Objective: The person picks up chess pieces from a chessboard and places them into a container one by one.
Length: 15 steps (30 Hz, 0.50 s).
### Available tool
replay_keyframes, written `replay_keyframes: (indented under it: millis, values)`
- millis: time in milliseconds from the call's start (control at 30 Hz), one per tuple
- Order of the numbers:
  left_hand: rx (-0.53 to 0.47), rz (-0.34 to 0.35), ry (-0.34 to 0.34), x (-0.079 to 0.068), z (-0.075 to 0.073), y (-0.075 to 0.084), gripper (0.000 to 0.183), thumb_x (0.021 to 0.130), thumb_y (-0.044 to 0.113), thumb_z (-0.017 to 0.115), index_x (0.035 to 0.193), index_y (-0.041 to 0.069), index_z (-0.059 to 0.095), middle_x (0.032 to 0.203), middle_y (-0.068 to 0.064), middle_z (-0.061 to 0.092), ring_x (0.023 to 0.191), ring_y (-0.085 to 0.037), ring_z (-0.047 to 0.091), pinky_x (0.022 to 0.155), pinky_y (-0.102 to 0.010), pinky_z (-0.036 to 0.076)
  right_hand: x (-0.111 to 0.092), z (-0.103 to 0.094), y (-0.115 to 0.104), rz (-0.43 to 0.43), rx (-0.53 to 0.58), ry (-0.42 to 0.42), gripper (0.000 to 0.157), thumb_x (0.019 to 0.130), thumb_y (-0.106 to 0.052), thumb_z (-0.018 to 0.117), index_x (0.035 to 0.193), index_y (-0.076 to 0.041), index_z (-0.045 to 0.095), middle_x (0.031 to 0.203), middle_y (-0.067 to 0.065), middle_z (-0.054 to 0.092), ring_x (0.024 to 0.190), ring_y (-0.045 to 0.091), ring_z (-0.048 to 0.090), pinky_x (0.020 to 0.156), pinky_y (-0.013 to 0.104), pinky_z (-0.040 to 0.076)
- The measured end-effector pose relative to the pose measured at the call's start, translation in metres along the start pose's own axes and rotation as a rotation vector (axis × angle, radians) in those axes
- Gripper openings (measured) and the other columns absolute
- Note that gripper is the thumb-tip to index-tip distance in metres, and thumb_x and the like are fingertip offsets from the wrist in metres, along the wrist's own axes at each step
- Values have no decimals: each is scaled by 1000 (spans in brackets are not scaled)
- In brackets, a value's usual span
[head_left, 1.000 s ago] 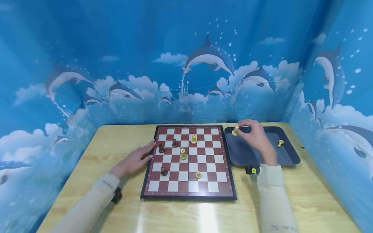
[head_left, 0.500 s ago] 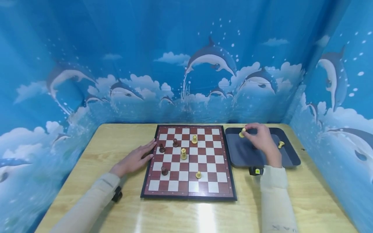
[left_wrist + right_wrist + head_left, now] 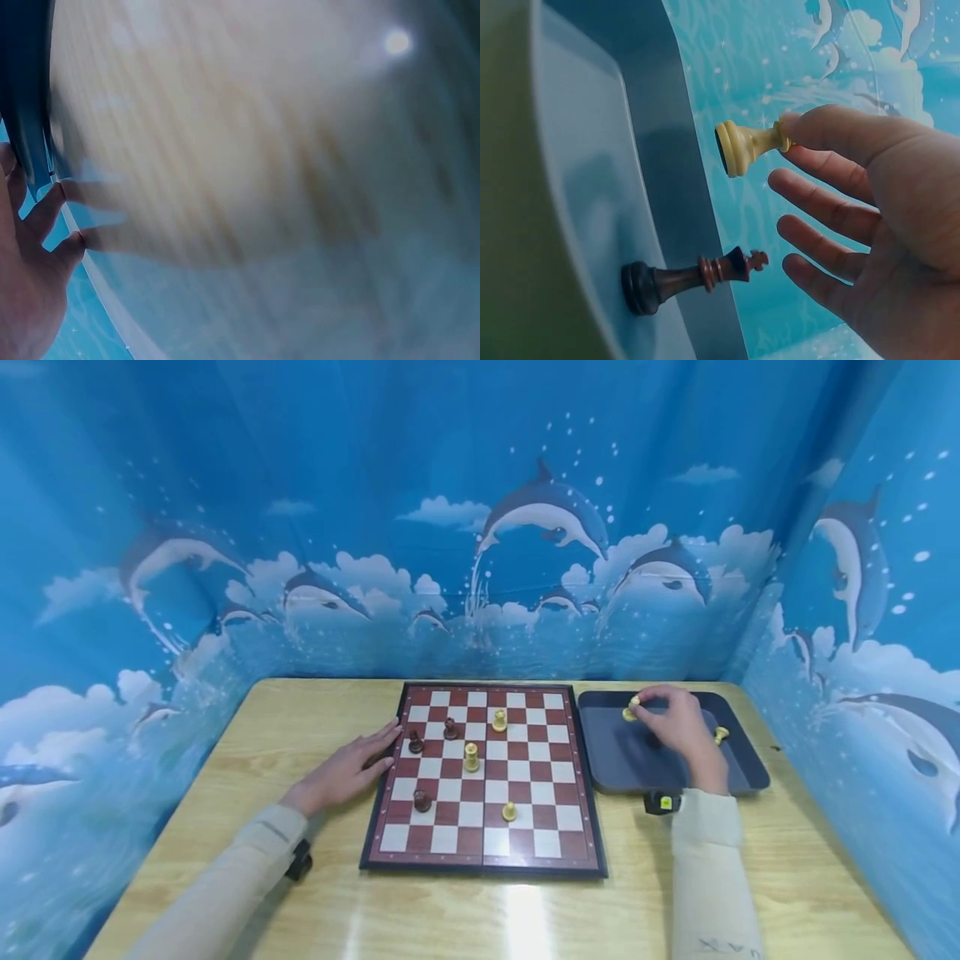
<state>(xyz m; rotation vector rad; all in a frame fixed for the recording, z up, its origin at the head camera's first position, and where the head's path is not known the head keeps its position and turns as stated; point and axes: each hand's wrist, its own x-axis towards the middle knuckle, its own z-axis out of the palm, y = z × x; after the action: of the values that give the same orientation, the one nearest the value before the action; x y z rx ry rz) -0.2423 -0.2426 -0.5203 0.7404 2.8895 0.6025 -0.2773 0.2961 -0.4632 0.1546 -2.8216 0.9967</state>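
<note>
A pale yellow chess piece (image 3: 632,709) is pinched between the thumb and fingertips of my right hand (image 3: 678,724), above the grey tray (image 3: 611,764). In the right wrist view its base hangs tilted, while the fingertips cover its top. Below it a dark chess king (image 3: 690,279) stands in the tray. My left hand (image 3: 341,772) rests against the left edge of the chessboard (image 3: 547,843) with its fingers extended. On the board stand a pale rook (image 3: 471,758), another pale piece (image 3: 499,720), a pale pawn (image 3: 509,812) and dark pieces.
Another pale piece (image 3: 721,736) lies on its side at the tray's right. The dark pieces, one of them a small piece (image 3: 422,802), are on the board's left half. Blue dolphin-print curtains (image 3: 375,485) enclose the wooden table (image 3: 300,718) at the back and sides.
My right hand has moved right, from the tray's left rim to farther over the tray, and slightly nearer to me, still holding the pale piece. My left hand has stayed at the board edge.
</note>
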Motion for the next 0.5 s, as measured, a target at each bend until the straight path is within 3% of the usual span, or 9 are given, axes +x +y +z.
replay_keyframes:
  millis: [500]
  values:
    - [-5,-12,0,-2,0,2,57,99,47,34,149,24,20,156,4,13,137,-29,29,112,-53,19,-2,2,14,46,-23,-37,30,88,-30,63,103,-4,65,117,19,59,103,35,55,79,50,46]
